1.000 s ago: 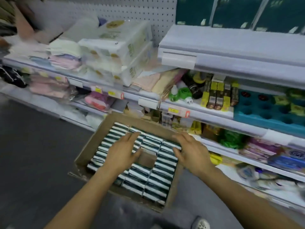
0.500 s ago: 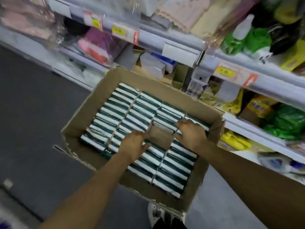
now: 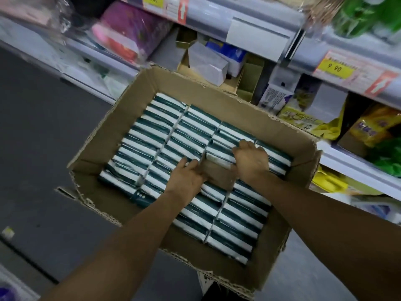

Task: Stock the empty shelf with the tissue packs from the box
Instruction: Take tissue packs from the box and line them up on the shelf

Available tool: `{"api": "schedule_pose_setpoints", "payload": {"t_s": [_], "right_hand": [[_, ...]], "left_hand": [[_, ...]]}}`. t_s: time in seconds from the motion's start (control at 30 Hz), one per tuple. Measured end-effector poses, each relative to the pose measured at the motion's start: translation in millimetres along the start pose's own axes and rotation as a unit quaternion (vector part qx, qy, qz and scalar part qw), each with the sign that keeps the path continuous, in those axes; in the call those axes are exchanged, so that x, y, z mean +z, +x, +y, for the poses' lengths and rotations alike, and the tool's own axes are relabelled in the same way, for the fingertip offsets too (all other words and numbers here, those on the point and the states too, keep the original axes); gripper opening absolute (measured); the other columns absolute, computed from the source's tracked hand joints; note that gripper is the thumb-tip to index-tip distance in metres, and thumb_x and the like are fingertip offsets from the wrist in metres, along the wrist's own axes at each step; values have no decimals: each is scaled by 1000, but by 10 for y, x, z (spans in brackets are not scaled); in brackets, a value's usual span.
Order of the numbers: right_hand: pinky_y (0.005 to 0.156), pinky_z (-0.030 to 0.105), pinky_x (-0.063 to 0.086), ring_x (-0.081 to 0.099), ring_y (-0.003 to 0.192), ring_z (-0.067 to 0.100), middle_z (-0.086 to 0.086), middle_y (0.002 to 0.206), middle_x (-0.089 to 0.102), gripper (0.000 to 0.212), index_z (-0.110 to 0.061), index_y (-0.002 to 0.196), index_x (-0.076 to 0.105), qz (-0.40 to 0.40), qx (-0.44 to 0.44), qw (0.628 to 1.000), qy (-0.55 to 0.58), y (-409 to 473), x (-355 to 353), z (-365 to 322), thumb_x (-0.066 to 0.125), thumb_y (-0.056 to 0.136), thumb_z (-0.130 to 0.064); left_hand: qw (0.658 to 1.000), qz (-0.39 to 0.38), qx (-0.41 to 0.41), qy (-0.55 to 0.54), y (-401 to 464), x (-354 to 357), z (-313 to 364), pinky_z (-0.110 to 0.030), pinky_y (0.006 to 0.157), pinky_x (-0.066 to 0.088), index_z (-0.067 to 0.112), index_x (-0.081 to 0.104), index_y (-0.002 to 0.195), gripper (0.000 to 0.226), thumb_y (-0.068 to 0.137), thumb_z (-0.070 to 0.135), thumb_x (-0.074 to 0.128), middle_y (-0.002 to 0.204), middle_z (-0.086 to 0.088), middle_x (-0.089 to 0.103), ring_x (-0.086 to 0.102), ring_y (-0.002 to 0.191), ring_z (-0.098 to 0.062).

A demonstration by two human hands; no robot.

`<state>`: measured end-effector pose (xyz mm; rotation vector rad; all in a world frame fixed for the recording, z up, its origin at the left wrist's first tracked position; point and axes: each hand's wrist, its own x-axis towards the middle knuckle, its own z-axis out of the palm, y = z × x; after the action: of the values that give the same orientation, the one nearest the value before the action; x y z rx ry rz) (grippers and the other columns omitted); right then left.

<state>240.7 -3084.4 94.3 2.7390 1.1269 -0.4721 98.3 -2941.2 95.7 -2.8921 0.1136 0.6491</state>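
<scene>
An open cardboard box (image 3: 121, 118) holds several rows of green-and-white tissue packs (image 3: 156, 127) standing on edge. Near the middle of the box is a gap (image 3: 219, 174) where bare cardboard shows. My left hand (image 3: 186, 179) reaches into the left side of that gap, fingers dipping between the packs. My right hand (image 3: 250, 160) lies at the gap's right side with its fingers curled over the tops of the packs there (image 3: 221, 158). Neither hand has a pack lifted out.
Store shelves run behind the box, with price tags (image 3: 335, 68), pink packages (image 3: 128, 33), small white and blue boxes (image 3: 208, 59) and yellow bags (image 3: 373, 129). Dark grey floor (image 3: 43, 131) spreads to the left. A shoe (image 3: 208, 287) shows below the box.
The view has tilted down and closer to the box. Both hands have slid from lying flat on the packs to the edges of the gap, fingers digging in.
</scene>
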Motion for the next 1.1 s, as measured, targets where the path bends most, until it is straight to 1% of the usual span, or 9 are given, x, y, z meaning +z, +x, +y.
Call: {"api": "schedule_pose_setpoints", "payload": {"t_s": [0.23, 0.3, 0.37, 0.47, 0.57, 0.63, 0.77, 0.97, 1.1], "right_hand": [[69, 32, 46, 62, 96, 31, 7, 101, 65, 42, -16, 117, 56, 41, 115, 952, 282, -418, -608, 281, 61, 87, -45], [68, 32, 45, 63, 90, 30, 2, 86, 62, 42, -15, 123, 54, 65, 122, 941, 309, -635, -854, 339, 61, 90, -41], [63, 33, 45, 63, 80, 27, -4, 77, 57, 42, -14, 126, 48, 93, 87, 938, 321, -883, -1060, 354, 59, 93, -38], [61, 36, 49, 64, 78, 21, -3, 97, 62, 35, -19, 120, 47, 167, 6, 943, 288, -1287, -1332, 357, 62, 93, -36], [52, 37, 51, 65, 76, 21, -2, 135, 49, 41, -25, 119, 45, 246, -85, 939, 223, -1668, -1636, 415, 71, 86, -21], [42, 34, 48, 64, 74, 23, 4, 142, 42, 50, -25, 117, 43, 279, -109, 933, 198, -1895, -1843, 490, 74, 80, -11], [43, 39, 52, 62, 95, 34, 8, 146, 30, 52, -23, 117, 43, 330, -110, 917, 193, -2269, -2186, 679, 70, 76, -5], [66, 39, 56, 52, 99, 5, -12, 146, 31, 50, -33, 123, 40, 371, -43, 882, 288, -2983, -2646, 1036, 54, 86, -63], [96, 38, 48, 50, 120, 5, -17, 136, 48, 68, -38, 139, 33, 320, 60, 850, 414, -3394, -3106, 1541, 58, 82, -67]], "left_hand": [[954, 65, -151, -249, -302, -423, -35, -34, 87, 37, 21, 56, 110, 27, 94, 42, 49, 90, 1, 64, 58, 90, -22], [846, 32, -236, -477, -437, -653, -24, -34, 72, 42, 20, 51, 100, 20, 96, 39, 55, 78, -2, 58, 56, 74, -24], [666, 17, -292, -686, -547, -902, 1, -35, 69, 46, 15, 50, 97, 19, 96, 33, 58, 85, -12, 58, 56, 74, -26], [477, 39, -324, -816, -697, -1344, 77, -32, 53, 51, 7, 56, 107, 24, 93, 26, 58, 89, -17, 63, 61, 71, -27], [376, 41, -289, -879, -867, -1839, 179, -25, 46, 45, 10, 60, 107, 18, 96, 21, 51, 82, -7, 68, 59, 65, -19], [341, 32, -237, -909, -987, -2156, 234, -28, 56, 52, 11, 63, 120, 34, 99, 32, 47, 101, -9, 73, 66, 81, -24], [385, 24, -135, -913, -1152, -2744, 395, -44, 88, 55, 20, 65, 122, 65, 85, 69, 46, 115, -11, 72, 67, 107, -31], [481, 121, -80, -865, -1243, -3481, 788, -41, 70, 60, 11, 58, 129, 58, 77, 33, 73, 107, -13, 74, 73, 92, -29], [553, 113, -18, -825, -1228, -4050, 1258, -36, 66, 57, 19, 60, 122, 37, 88, 28, 69, 103, -7, 76, 74, 88, -24]]}}
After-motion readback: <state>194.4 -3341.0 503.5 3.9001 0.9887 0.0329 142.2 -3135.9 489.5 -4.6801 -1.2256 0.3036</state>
